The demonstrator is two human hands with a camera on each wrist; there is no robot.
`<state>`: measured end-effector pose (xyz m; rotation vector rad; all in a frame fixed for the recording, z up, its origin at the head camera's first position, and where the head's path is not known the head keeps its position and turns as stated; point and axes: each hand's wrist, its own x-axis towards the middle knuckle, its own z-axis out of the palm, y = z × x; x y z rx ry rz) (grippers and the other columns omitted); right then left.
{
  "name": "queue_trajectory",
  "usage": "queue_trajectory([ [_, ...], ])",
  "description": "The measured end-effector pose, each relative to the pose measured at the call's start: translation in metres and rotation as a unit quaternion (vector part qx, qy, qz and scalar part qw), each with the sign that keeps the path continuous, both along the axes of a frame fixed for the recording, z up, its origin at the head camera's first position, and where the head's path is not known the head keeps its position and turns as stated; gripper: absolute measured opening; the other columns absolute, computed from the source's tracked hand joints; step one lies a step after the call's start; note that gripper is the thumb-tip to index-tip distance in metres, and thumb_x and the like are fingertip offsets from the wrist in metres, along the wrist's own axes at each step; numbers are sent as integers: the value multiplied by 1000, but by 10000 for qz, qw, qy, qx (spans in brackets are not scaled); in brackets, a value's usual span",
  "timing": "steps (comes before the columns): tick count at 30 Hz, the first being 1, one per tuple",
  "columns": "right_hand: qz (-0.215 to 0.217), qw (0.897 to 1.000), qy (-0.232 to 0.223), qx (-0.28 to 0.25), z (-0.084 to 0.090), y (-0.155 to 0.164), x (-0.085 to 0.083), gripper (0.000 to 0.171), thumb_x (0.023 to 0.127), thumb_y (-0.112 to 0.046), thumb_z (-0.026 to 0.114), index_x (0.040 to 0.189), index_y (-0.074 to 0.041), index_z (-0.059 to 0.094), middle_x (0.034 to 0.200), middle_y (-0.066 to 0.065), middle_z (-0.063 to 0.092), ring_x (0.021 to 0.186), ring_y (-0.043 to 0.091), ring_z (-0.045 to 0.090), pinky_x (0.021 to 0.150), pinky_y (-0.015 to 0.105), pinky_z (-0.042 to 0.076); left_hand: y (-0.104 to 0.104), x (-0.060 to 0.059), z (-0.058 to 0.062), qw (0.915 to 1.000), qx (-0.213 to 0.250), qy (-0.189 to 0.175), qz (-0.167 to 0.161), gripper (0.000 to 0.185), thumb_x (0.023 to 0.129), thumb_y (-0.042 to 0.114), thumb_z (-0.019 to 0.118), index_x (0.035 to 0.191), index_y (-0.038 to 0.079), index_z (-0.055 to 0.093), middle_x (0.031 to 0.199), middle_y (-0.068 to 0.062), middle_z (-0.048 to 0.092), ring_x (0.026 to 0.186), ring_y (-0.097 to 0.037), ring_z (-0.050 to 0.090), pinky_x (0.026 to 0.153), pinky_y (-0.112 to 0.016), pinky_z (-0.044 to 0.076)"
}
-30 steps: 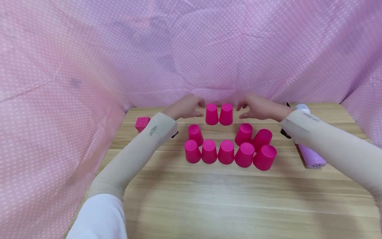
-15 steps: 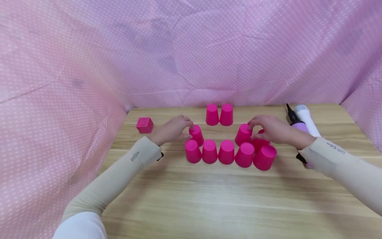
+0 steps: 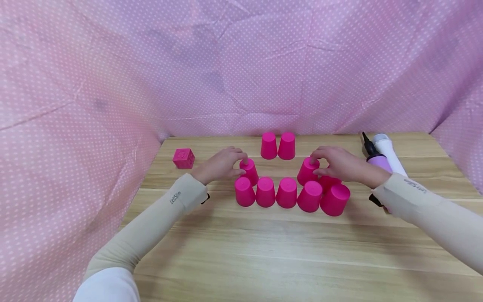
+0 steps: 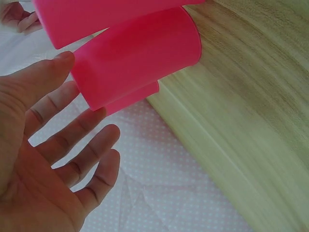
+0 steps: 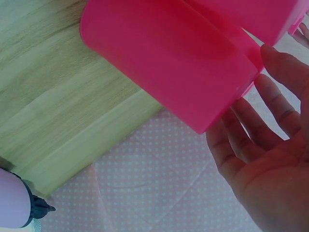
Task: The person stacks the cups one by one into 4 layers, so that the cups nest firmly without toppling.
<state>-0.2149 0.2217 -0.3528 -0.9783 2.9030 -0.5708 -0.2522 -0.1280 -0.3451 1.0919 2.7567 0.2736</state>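
Note:
Pink cups stand upside down on the wooden table. My left hand (image 3: 220, 165) has its thumb and forefinger at the raised base of the left cup (image 3: 250, 173) in the middle row, pinching it. In the left wrist view that cup (image 4: 142, 58) lies between thumb and fingertips, with the other fingers spread loosely. Opposite, my right hand (image 3: 341, 164) pinches the base of the right middle-row cup (image 3: 306, 173). A neighbouring cup (image 3: 329, 183) is partly hidden under this hand. The right wrist view has a near cup (image 5: 169, 63) covering much of the pinched one.
A front row of several cups (image 3: 286, 193) runs just before my hands. Two more cups (image 3: 269, 146) stand at the back. A pink cube (image 3: 183, 158) sits left. On the right lie a purple pump (image 3: 378, 161) and a white cylindrical object (image 3: 390, 153). Polka-dot cloth (image 3: 241, 75) hangs behind.
Both hands have come from beside the two back cups toward me, to the middle-row cups. Over the last half second, the fingers have closed in on the cups' bases.

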Motion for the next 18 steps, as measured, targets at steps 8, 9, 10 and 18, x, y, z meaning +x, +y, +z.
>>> queue_trajectory([
  [8, -7, 10000, -43, 17, -2, -1, -5, 25, 76, -9, 79, 97, -10, 66, 90, 0, 60, 82, 18, 56, 75, 37, 49, 1, -3, -3, 9999, 74, 13, -79, 22, 83, 20, 74, 101, 15, 62, 103, -1, 59, 101, -22, 53, 86, -33, 45],
  [9, -12, 10000, -42, 5, -1, -1, -6, 25, 76, -8, 79, 97, -10, 66, 91, 1, 61, 83, 19, 57, 76, 38, 49, 1, -3, -4, 9999, 77, 25, -91, 22, 83, 20, 74, 101, 14, 62, 103, -1, 59, 101, -22, 53, 86, -33, 45],
  [10, -36, 10000, -34, -21, 0, 0, -7, 25, 77, -8, 78, 97, -9, 65, 91, 1, 61, 85, 20, 58, 77, 39, 49, 0, -4, -4, 9999, 81, 39, -77, 22, 83, 21, 74, 102, 14, 62, 103, 0, 59, 101, -22, 52, 85, -33, 46],
  [18, -145, 9985, 351, -388, 12, 7, -43, 25, 72, 0, 80, 91, -3, 65, 87, 7, 63, 87, 27, 62, 79, 45, 50, 1, -32, 0, 9982, 352, 285, 400, 22, 83, 18, 74, 100, 14, 61, 97, 2, 58, 93, -18, 51, 81, -33, 45],
])
